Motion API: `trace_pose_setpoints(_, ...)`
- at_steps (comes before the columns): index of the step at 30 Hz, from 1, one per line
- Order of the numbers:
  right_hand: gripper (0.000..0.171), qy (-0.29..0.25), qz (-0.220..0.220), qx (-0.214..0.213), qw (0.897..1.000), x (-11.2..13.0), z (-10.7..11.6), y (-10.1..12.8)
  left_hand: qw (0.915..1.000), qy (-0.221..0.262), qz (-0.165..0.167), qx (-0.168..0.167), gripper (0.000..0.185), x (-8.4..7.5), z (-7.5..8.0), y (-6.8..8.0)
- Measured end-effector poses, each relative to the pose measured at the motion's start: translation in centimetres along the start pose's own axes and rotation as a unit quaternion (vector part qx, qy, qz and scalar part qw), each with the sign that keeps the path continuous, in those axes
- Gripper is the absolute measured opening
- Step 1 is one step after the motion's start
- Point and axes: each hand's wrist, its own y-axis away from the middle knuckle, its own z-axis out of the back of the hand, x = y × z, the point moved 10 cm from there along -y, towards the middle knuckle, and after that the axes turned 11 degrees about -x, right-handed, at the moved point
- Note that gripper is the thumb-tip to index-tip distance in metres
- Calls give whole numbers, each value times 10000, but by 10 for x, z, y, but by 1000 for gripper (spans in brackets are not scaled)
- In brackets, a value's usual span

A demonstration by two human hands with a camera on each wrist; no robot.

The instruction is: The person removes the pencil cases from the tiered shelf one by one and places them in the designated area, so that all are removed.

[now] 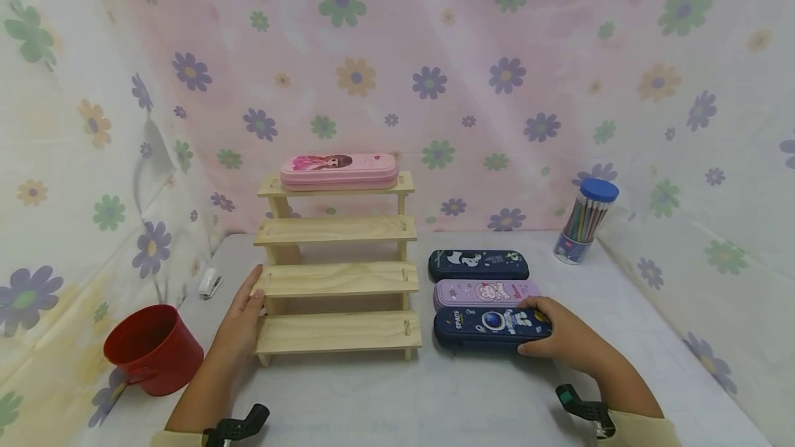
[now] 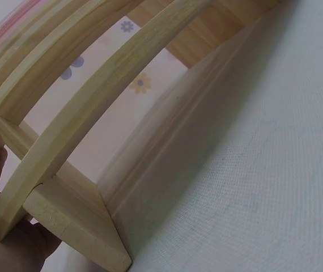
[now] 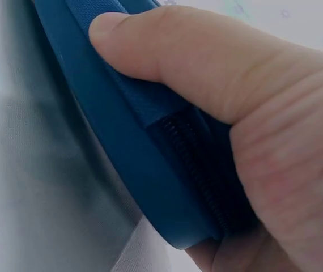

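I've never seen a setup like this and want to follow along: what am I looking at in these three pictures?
There is no robot here, just a person's two bare hands. The wide picture comes from a camera on the head, looking forward and down. The other two come from cameras on the wrists, so they show each hand's work close up.

The left hand grips the left side of a four-tier wooden rack, with a pink case on its top tier. The right hand holds one end of a dark blue space-print case. Behind that lie a lilac case and another dark case. A red bucket stands at the left, a pencil jar at the right.
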Motion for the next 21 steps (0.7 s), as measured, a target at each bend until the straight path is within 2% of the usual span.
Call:
trace_pose_setpoints(15,88,186,90,39,9998,-8,4,3,10000,-69,44,5,58,0,0,1)
trace_pose_setpoints(21,90,213,0,83,9997,-9,1,3,9999,-134,65,43,58,0,0,1)
